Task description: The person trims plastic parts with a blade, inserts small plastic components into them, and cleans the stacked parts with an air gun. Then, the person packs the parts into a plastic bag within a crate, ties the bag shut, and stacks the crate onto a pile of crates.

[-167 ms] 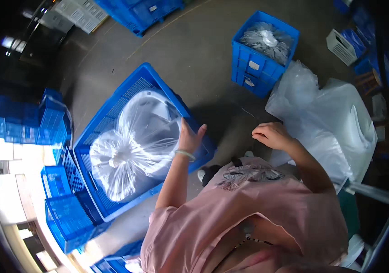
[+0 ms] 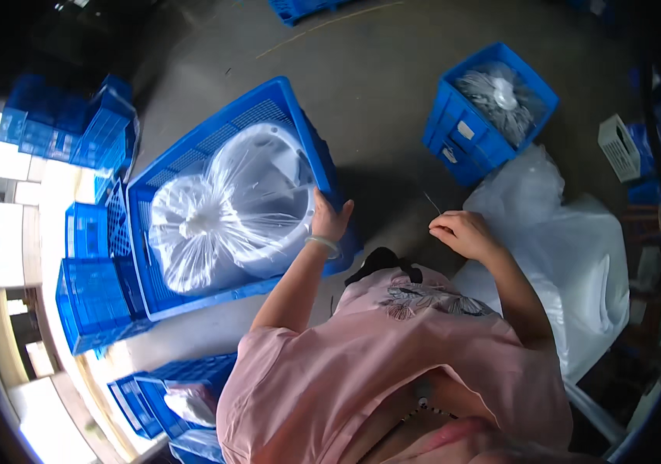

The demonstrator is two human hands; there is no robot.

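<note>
My left hand (image 2: 332, 220) straddles the right-hand wall of a large blue plastic crate (image 2: 313, 147), with the fingers on the inner side and the thumb outside. Inside the crate lies a clear plastic bag (image 2: 210, 220), gathered into a knot-like bunch, over pale white contents I cannot make out. To the right, my right hand (image 2: 463, 233) is held in the air, thumb and fingers pinched together. A thin dark strand (image 2: 432, 203), like a tie or wire, sticks up from its fingertips.
Two stacked blue bins (image 2: 454, 116) stand ahead on the right, the upper holding a tied clear bag (image 2: 504, 97). Beside my right arm is a big heap of translucent plastic sheeting (image 2: 570, 240). More blue crates (image 2: 98, 298) line the left, and a white basket (image 2: 618, 147) lies far right.
The whole view has turned and shifted, so the stacked bins appear further right and lower. My left hand stays on the crate wall; the right still pinches the strand.
</note>
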